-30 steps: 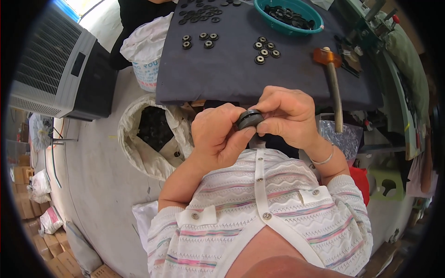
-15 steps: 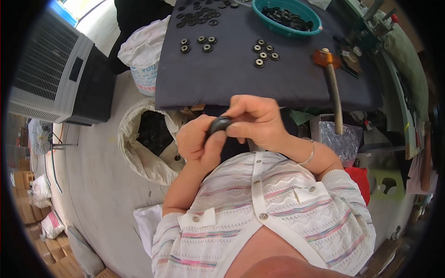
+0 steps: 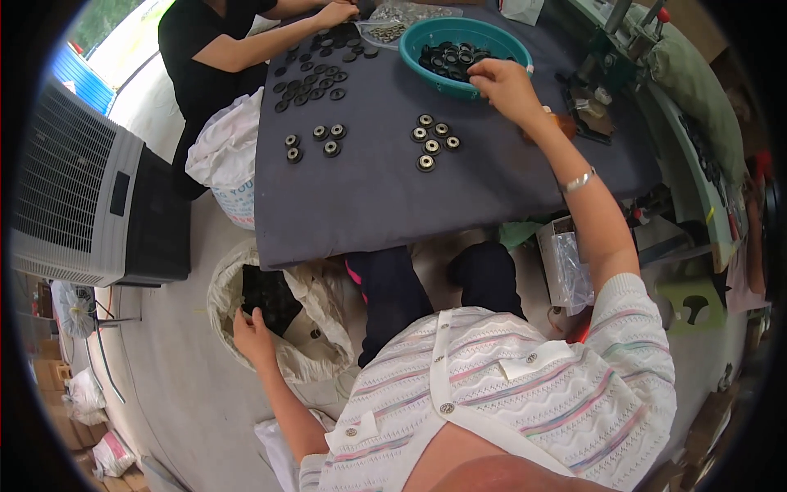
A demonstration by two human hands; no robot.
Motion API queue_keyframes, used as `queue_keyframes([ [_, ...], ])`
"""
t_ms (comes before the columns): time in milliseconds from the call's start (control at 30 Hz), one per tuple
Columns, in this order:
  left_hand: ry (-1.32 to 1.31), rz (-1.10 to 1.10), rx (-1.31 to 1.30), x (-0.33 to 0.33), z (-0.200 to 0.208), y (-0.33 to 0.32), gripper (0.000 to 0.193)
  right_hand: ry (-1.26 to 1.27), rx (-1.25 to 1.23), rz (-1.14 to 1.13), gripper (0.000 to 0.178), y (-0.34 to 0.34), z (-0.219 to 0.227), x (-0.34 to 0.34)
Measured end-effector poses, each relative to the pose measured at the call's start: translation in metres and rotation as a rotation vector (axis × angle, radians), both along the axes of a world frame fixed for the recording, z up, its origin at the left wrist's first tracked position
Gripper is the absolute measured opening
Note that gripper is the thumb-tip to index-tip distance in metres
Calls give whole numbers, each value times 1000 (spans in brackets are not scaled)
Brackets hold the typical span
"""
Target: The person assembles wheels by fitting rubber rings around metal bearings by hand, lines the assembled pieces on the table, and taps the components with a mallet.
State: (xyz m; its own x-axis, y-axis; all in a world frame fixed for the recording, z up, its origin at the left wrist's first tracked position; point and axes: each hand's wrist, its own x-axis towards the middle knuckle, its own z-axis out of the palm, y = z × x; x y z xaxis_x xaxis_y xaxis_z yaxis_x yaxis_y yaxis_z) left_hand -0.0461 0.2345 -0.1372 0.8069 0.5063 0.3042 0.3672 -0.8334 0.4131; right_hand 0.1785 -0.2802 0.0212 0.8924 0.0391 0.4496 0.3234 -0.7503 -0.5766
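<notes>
Above the open mouth of a white woven sack (image 3: 328,361) my left hand (image 3: 252,334) hangs with thumb and fingers apart, holding nothing that I see. Dark pieces (image 3: 266,299) lie inside that sack. My right hand (image 3: 507,88) is at the right side of a teal basin (image 3: 410,61), its fingers bent together over the black round parts (image 3: 451,56) in it. What those fingertips hold, if anything, is hidden. On the dark-covered table (image 3: 352,205), black rollers with metal centres (image 3: 426,148) stand in small groups.
Across the table's far left, a co-worker's hand (image 3: 338,14) is near black discs (image 3: 316,82) and a clear bag of small metal parts (image 3: 389,33). A mallet's orange head (image 3: 562,125) shows beside my right forearm. A hand press (image 3: 611,49) stands right; an air cooler (image 3: 74,180) stands left.
My hands, earlier together on a black round part, have parted: the left down to the sack, the right forward to the basin. That part is out of sight. The view has shifted, showing the co-worker.
</notes>
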Motion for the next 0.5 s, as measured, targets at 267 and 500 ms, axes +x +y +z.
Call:
queue_keyframes([
  [267,-328,-868,-425,110,104,-188,15,332,-708,-157,27,-4,-20,109],
  [500,-160,-1008,-196,177,82,-286,19,395,-828,-157,27,-5,-38,142],
])
